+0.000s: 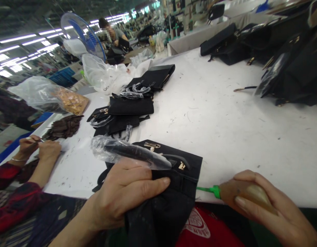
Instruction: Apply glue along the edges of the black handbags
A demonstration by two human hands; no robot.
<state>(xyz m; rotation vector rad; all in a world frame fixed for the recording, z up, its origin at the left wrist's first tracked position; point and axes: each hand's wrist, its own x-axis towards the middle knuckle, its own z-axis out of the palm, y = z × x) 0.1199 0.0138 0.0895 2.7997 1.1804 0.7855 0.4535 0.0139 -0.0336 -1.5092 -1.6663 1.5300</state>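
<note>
My left hand (132,193) is closed on a black handbag (173,192) at the table's front edge, thumb lying along its top. The bag has gold metal fittings, and its handle (132,152) is wrapped in clear plastic above my knuckles. In my right hand (266,206) is a glue bottle (243,195), brownish and squeezable, with a green nozzle. It lies on its side, the thin tip pointing left and reaching the bag's right edge. Whether the tip touches the bag I cannot tell.
More black bags (132,104) lie beyond on the white table (189,113), with a larger heap (284,58) at the right. A co-worker's hands (48,149) are at the left near brown strips (67,127). A plastic bag (73,101) and a fan (83,34) stand farther back.
</note>
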